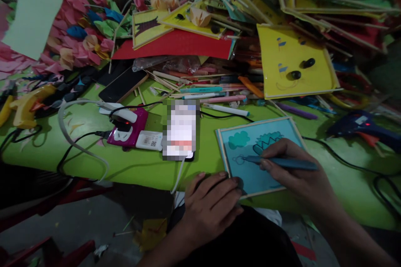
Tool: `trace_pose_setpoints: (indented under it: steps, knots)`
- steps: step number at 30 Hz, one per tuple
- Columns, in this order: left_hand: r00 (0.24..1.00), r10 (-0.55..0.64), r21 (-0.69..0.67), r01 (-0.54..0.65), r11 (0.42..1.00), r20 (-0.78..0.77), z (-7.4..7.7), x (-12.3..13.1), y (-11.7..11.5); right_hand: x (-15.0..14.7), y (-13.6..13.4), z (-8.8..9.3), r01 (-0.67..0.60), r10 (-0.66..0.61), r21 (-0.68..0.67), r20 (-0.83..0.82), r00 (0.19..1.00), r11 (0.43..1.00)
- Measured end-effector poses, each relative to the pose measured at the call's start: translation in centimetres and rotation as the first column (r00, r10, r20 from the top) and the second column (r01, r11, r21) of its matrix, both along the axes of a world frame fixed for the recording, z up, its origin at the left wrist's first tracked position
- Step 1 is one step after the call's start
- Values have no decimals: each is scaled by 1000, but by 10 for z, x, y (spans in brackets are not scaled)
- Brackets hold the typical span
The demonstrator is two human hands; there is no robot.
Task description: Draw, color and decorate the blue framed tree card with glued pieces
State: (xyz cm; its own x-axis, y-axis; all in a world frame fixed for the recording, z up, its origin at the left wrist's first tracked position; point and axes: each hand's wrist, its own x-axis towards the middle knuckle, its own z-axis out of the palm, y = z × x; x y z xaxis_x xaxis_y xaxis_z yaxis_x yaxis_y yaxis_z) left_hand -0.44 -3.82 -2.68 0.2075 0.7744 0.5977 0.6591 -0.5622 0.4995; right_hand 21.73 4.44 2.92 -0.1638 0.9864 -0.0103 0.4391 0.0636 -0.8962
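A light blue framed card point(250, 175) with cloud and plant shapes lies at the near edge of the green table point(150, 167). My right hand point(294, 175) rests on the card, fingers closed around a blue pen point(282, 162) whose tip touches the card left of centre. My left hand point(211, 204) is at the card's near left corner, fingers curled, fingertips pressing on its edge. A phone point(181, 131) lies to the left of the card with a cable running off the table.
A pink power bank point(127, 127) and white plugs with cables lie left of the phone. A yellow glue gun point(26, 106) is far left, a blue glue gun point(365, 127) far right. Pens, sticks, yellow framed cards point(294, 64) and pink paper flowers point(72, 29) crowd the back.
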Motion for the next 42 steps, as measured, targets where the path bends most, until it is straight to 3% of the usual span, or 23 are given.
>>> trace_pose_setpoints:
  steps: [42]
  knots:
    - [1000, 13, 2, -13, 1000, -6, 1, 0, 0, 0, 1, -2, -48, 48, -49, -9, 999, 998]
